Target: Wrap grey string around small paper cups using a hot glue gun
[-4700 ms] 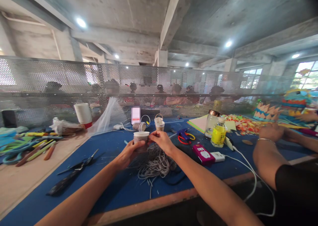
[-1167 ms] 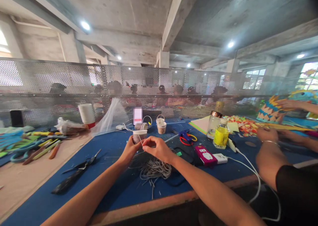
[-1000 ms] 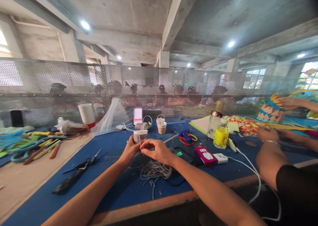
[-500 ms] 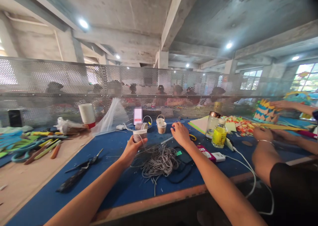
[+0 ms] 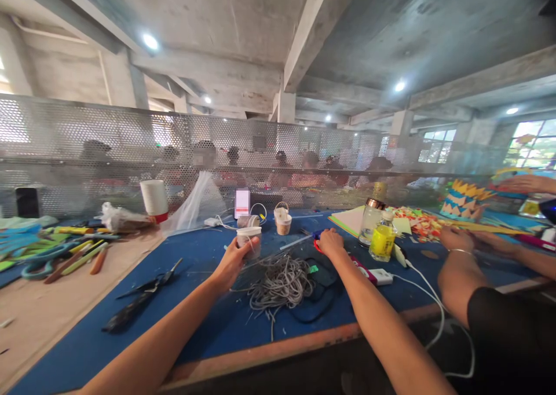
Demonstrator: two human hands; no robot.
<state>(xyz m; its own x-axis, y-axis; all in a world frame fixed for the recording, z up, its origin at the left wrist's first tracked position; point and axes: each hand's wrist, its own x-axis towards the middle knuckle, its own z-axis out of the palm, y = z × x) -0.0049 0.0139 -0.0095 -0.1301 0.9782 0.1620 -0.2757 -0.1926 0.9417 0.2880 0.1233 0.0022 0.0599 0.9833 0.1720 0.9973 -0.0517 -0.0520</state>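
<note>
My left hand [image 5: 232,262] is closed around a small white paper cup [image 5: 249,238], with grey cord around its lower part. My right hand [image 5: 330,243] has its fingers closed on the red and blue handles of a pair of scissors [image 5: 317,237]; the blades point left, low over the blue mat. Between my forearms lies a loose heap of grey cord [image 5: 282,282]. Beyond it stands a small cup basket with a handle [image 5: 283,220], and a roll of cord or tape [image 5: 248,221] sits behind the held cup.
Black-handled pliers or snips [image 5: 145,296] lie left on the mat. A stack of paper cups [image 5: 154,198] and several tools stand farther left. A glass jar [image 5: 369,224], a yellow bottle [image 5: 383,238] and a white cable [image 5: 428,279] are at right, near a co-worker's arm [image 5: 456,267]. A phone [image 5: 242,204] stands behind.
My right hand has moved right and down and has taken hold of the scissors. My left hand still grips the cup, almost unmoved. The co-worker's raised hand has shifted right.
</note>
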